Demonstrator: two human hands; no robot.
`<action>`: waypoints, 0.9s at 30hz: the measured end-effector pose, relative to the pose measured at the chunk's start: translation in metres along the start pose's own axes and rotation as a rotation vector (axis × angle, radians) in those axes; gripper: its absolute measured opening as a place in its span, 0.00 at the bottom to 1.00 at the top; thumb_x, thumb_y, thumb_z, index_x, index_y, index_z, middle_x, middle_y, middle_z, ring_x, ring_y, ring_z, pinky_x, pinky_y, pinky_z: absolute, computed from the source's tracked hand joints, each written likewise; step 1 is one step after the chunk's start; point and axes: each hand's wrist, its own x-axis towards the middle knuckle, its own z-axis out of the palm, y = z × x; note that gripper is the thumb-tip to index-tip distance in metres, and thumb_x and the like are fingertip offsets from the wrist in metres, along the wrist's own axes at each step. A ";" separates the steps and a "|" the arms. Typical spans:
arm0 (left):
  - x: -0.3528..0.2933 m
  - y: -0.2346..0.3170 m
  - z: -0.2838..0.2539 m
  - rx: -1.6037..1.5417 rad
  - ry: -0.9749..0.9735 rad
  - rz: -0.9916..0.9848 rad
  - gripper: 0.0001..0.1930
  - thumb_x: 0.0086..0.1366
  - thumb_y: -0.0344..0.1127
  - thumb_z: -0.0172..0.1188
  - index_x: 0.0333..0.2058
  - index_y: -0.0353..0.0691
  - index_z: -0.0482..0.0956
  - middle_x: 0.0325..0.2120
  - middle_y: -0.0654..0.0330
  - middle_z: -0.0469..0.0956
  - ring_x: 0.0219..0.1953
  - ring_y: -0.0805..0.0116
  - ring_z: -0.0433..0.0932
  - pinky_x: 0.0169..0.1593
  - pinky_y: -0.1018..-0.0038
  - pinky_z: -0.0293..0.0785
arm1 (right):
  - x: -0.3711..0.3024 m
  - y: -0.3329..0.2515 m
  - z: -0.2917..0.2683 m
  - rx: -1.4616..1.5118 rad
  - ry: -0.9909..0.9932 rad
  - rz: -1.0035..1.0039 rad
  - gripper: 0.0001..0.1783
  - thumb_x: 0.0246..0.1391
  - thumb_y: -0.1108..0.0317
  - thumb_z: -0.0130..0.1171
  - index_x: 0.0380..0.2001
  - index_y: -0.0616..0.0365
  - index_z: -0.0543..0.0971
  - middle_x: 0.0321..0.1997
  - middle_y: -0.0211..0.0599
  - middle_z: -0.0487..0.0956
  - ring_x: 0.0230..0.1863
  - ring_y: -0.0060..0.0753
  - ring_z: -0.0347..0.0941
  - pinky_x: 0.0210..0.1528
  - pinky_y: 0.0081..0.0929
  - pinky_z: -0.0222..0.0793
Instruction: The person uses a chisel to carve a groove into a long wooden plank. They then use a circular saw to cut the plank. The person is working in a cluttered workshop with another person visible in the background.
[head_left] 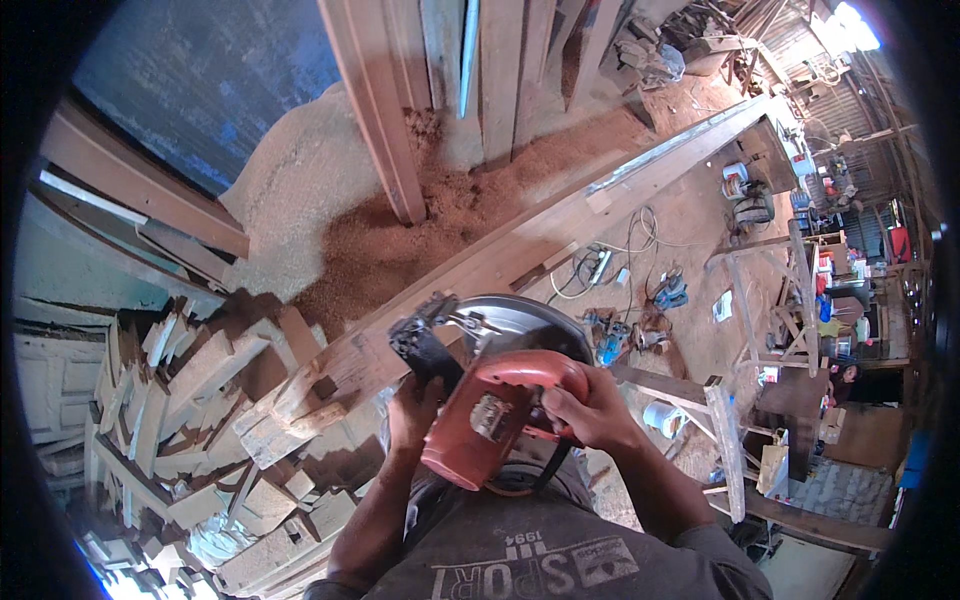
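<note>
A red circular saw with a dark metal blade guard is held in front of my body. My right hand is wrapped around its rear handle. My left hand grips the saw's dark front part on the other side, with its fingers partly hidden. Just beyond the saw, a long wooden beam runs diagonally from the lower left to the upper right. Whether the blade touches the wood cannot be seen.
Offcuts lie heaped at the left. Sawdust covers the floor beyond the beam, where upright planks stand. Cables, blue power tools and wooden trestles are at the right. A person is at the far right.
</note>
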 end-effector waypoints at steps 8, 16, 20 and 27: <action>0.066 0.118 0.105 0.498 -0.434 0.319 0.27 0.63 0.57 0.67 0.44 0.35 0.86 0.41 0.42 0.85 0.48 0.44 0.84 0.53 0.57 0.80 | -0.095 0.054 -0.159 0.077 0.433 -0.081 0.36 0.56 0.37 0.67 0.47 0.61 0.80 0.27 0.26 0.78 0.23 0.15 0.72 0.22 0.17 0.64; 0.169 0.131 0.235 1.067 0.211 0.667 0.46 0.69 0.65 0.53 0.72 0.35 0.57 0.74 0.46 0.51 0.77 0.44 0.43 0.77 0.47 0.35 | -0.120 0.092 -0.271 0.086 0.543 -0.002 0.33 0.60 0.46 0.68 0.56 0.64 0.80 0.35 0.28 0.82 0.30 0.18 0.74 0.28 0.18 0.66; 0.120 0.117 0.283 1.182 -0.396 0.776 0.45 0.68 0.66 0.54 0.73 0.42 0.56 0.76 0.48 0.46 0.78 0.43 0.40 0.78 0.47 0.32 | -0.128 0.110 -0.307 0.087 0.620 0.011 0.33 0.61 0.45 0.68 0.54 0.64 0.80 0.38 0.29 0.83 0.33 0.19 0.75 0.33 0.20 0.69; 0.088 0.073 0.148 1.043 -0.113 0.466 0.61 0.47 0.58 0.79 0.74 0.51 0.50 0.73 0.44 0.50 0.77 0.42 0.42 0.77 0.47 0.44 | -0.151 0.109 -0.313 0.200 0.772 0.014 0.29 0.61 0.51 0.69 0.55 0.63 0.81 0.44 0.32 0.84 0.40 0.22 0.78 0.41 0.24 0.74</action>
